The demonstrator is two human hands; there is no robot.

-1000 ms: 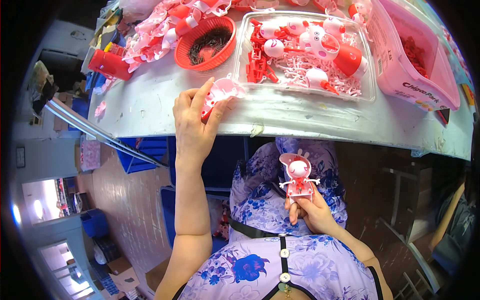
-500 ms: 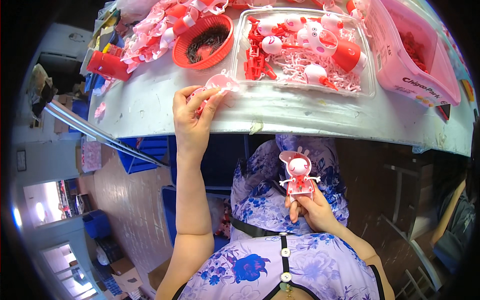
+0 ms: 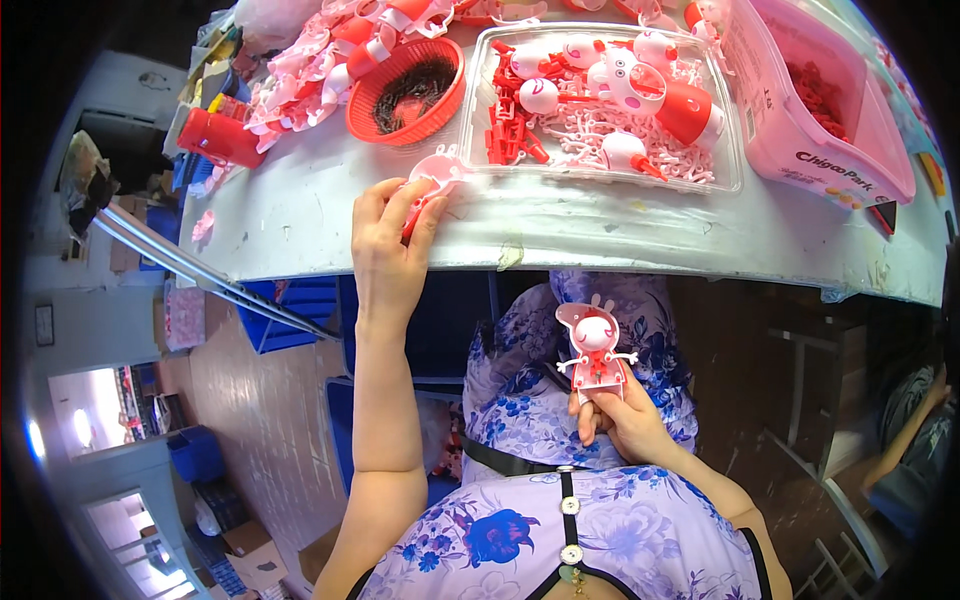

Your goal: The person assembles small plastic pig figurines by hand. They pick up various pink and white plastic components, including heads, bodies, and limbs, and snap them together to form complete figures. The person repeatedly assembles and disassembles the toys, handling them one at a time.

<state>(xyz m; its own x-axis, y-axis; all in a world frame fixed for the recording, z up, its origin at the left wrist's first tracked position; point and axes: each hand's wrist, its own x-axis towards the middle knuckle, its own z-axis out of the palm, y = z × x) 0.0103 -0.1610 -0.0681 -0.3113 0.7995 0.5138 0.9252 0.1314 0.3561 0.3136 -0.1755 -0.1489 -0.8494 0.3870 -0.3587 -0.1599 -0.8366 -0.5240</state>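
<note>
At the table's near edge, left of the middle, my left hand (image 3: 388, 245) has its thumb and fingers closed on a pink and red plastic shell half (image 3: 440, 170). The shell's pink eared end points away from me; fingers cover part of its red end. Over my lap, my right hand (image 3: 632, 418) grips the lower end of a pig-shaped toy half (image 3: 597, 335). Its open side faces up, showing a white ball in the head, red parts in the body and small arms sticking out both sides.
A clear tray (image 3: 590, 180) of pink and red toy parts lies on the table (image 3: 330, 235). Left of it stand a red basket (image 3: 357, 118) with dark thin pieces and a heap of pink shells (image 3: 300, 80). A pink bin (image 3: 780, 165) is at right.
My left hand has shifted slightly toward me, and the shell half in it has turned so its eared end points farther away. My right hand and its toy half stay nearly still.
</note>
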